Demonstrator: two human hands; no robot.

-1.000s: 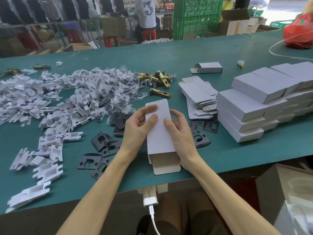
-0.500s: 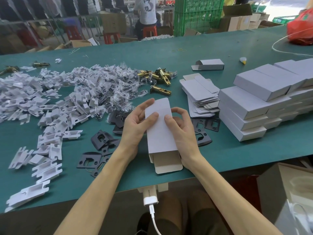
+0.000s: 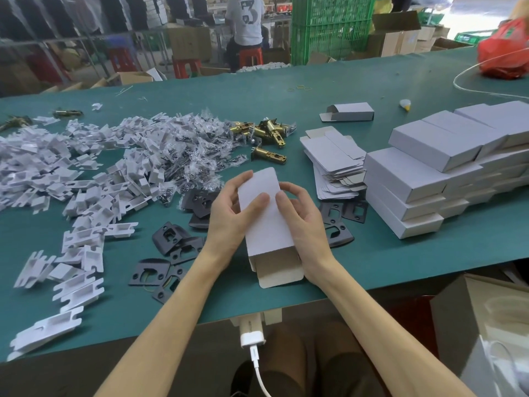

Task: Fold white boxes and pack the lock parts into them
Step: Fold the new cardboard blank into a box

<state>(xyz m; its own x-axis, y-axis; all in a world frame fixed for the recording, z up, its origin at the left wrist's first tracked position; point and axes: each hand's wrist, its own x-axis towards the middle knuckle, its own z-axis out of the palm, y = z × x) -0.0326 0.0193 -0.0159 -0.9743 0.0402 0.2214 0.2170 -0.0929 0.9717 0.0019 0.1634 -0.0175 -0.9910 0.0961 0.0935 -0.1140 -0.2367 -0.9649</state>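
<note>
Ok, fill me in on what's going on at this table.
A person grips a white box with the left hand and right hand just above the green table, shaping it. Its near end is open, flap sticking out. Brass latches and black plates lie loose nearby, flat boxes lie beyond the right hand, and closed boxes are stacked to the right.
</note>
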